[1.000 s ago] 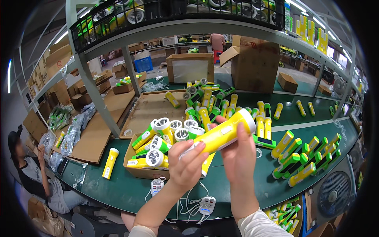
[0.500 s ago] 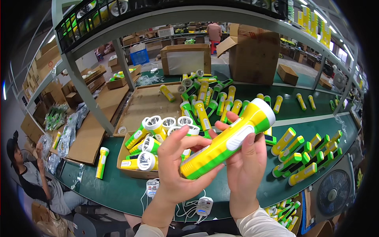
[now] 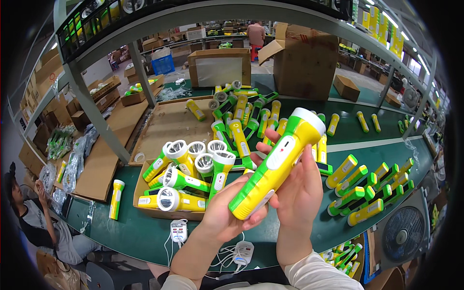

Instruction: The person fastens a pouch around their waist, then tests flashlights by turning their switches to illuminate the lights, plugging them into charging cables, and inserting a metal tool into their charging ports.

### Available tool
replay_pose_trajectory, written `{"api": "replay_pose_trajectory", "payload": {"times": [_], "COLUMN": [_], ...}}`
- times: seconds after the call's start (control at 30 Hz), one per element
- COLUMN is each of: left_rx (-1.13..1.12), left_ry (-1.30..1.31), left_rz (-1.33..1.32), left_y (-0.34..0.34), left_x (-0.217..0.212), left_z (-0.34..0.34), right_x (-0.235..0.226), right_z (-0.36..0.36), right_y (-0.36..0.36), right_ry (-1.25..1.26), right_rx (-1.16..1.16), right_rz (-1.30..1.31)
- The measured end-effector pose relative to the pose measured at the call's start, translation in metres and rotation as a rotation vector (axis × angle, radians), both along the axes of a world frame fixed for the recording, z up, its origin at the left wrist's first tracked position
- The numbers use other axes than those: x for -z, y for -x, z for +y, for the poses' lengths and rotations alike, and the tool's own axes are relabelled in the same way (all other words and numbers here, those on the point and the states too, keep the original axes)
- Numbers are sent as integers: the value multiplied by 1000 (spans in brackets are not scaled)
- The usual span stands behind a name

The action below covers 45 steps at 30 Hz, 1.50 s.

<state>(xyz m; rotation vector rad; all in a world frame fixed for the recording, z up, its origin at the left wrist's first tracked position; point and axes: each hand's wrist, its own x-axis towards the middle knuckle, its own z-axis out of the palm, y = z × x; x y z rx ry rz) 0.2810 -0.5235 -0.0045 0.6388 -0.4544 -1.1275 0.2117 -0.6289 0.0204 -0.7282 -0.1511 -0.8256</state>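
Torch [image 3: 278,162] rests tilted between both hands above the green surface [image 3: 145,237]: left hand [image 3: 232,210] is closed around its green base, right hand [image 3: 299,188] cups it from behind.

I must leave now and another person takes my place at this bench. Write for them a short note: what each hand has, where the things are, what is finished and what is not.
Left hand: grips the green tail end of the yellow-green flashlight, from below.
Right hand: supports the same flashlight from the side, fingers behind its body. It is held tilted above the green table, white head up and to the right.
Things: an open cardboard tray at the left holds flashlights with lens ends up. More lie loose in a pile behind the hands and in a group at the right.
Done: cannot tell which are finished.
Left: the held flashlight is not yet put down.
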Motion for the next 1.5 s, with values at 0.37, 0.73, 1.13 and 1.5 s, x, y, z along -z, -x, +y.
{"api": "replay_pose_trajectory", "payload": {"times": [0.37, 0.73, 1.13, 1.5], "left_rx": [-555, -1125, -975, -958], "left_ry": [-251, -252, -549, -584], "left_rz": [-1189, -1323, -1682, -1747], "left_y": [30, 41, 45, 30], "left_x": [-14, 7, -5, -4], "left_z": [3, -1, 3, 6], "right_x": [20, 16, 35, 55], "right_z": [-23, -16, -21, -28], "right_y": [-16, -31, -43, -55], "right_ry": [-127, -246, -612, -462], "right_rx": [-331, -568, -912, -724], "right_rz": [-332, -261, 198, 366]}}
